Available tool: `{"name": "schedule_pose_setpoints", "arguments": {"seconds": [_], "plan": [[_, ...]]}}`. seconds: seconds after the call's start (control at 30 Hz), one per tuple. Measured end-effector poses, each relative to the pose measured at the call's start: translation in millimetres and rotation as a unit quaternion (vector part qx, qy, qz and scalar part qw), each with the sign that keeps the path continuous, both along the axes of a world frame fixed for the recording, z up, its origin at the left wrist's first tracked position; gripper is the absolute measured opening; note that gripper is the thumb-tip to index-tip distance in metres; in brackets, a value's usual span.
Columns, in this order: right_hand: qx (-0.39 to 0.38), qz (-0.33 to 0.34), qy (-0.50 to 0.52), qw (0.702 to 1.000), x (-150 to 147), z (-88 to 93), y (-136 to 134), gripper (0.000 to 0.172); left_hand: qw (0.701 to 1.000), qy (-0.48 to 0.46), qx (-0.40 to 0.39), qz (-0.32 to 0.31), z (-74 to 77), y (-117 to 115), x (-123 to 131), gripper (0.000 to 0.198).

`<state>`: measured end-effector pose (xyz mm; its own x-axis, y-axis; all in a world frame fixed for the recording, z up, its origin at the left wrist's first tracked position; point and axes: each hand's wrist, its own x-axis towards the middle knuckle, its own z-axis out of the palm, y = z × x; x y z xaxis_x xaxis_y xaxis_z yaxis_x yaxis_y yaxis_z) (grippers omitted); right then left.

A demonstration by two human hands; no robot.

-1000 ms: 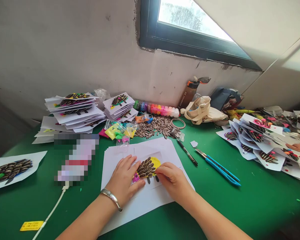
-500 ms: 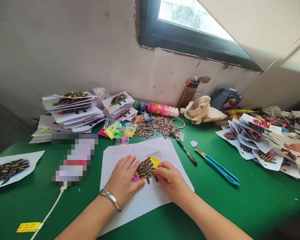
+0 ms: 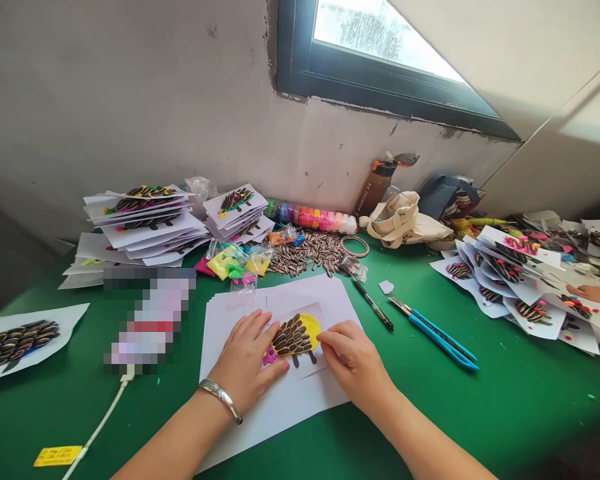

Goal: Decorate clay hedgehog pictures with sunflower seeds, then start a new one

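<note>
A small white card bears a hedgehog figure (image 3: 295,337) made of yellow clay covered with striped sunflower seeds, with a pink bit at its left end. It lies on a stack of white paper (image 3: 325,297) on the green table (image 3: 480,413). My left hand (image 3: 247,360), a silver bracelet on its wrist, lies flat on the card's left side with fingers spread, touching the figure. My right hand (image 3: 353,360) rests at the figure's right edge, fingers bent and pressed together on the card.
Stacks of finished seed cards (image 3: 145,217) stand at the back left, a seed heap (image 3: 310,252) and clay bags (image 3: 233,261) behind the paper. A pen (image 3: 373,304) and blue knife (image 3: 437,333) lie right. Another person's hand (image 3: 593,293) rests on cards (image 3: 520,287) at far right.
My right hand has slid slightly to the right, off the figure's lower edge to its right side. The left hand has stayed put.
</note>
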<state>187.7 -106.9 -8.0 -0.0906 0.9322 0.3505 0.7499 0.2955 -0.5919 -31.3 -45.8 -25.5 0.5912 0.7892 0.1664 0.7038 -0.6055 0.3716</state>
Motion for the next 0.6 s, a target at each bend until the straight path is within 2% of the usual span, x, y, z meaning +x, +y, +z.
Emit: {"name": "schedule_pose_setpoints", "arguments": {"seconds": [0.23, 0.6], "plan": [[-0.026, 0.023, -0.047, 0.998, -4.0, -0.4, -4.0, 0.021, 1.0, 0.021, -0.02, 0.005, 4.8, 0.0, 1.5, 0.055], [-0.028, 0.012, -0.037, 0.999, -7.1, -1.5, -7.9, 0.02, 1.0, 0.01, 0.0, 0.004, 0.4, 0.0, 0.4, 0.053]]}}
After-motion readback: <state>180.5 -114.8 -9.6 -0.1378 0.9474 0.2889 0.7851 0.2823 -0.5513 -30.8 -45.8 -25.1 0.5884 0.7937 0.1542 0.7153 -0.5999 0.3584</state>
